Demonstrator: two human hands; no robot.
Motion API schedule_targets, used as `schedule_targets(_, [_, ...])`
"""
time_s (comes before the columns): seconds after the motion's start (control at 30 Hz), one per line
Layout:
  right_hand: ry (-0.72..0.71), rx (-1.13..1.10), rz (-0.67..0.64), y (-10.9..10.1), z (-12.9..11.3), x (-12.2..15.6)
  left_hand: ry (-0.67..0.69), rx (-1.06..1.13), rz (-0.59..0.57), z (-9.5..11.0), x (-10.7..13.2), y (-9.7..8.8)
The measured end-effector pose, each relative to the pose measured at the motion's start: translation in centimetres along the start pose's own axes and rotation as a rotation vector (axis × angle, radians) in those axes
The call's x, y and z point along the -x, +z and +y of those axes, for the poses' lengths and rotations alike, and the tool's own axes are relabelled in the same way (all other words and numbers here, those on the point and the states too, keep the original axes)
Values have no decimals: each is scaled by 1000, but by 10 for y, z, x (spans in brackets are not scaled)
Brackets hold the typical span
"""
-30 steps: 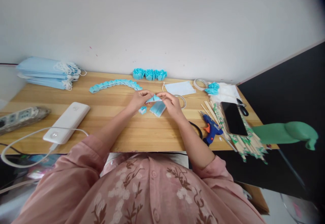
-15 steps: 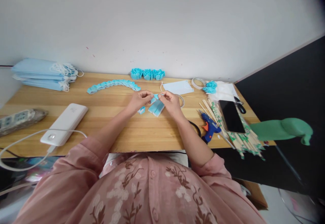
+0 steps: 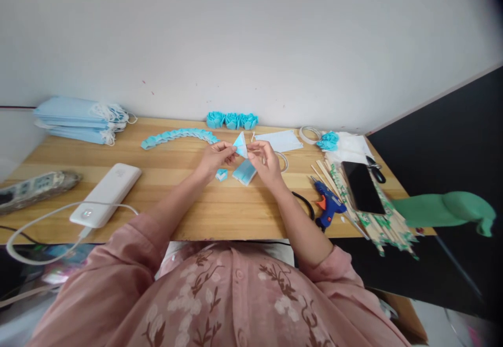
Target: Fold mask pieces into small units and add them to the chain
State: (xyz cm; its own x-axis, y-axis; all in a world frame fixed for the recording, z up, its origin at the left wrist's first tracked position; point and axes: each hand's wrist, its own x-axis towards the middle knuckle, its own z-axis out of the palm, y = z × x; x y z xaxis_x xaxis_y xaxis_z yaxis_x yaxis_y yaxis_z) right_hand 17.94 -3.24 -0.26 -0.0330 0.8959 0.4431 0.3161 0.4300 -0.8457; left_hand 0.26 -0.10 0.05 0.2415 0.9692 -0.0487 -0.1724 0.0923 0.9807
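While left hand (image 3: 215, 159) pinches one folded blue triangle (image 3: 241, 144), right hand (image 3: 268, 164) at its edge (grip unclear), I count three wallside roses (image 3: 231, 121).

Soft, bright light, stretched edges

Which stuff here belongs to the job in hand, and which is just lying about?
Likely the job:
- triangle, held up
- small folded piece
- blue pad
- chain, similar blue
- roses, similar blue
- glue gun, idle, probably a tool

Likely just lying about:
- phone
- power bank
- power strip
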Motion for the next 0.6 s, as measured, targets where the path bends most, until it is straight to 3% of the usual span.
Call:
schedule_targets(0.17, [-20,153,-35,5,7,-1,2,-15,-40,-3,1,1])
schedule_targets(0.6, [12,136,30,5,9,-2,65,-100,-80,0,4,2])
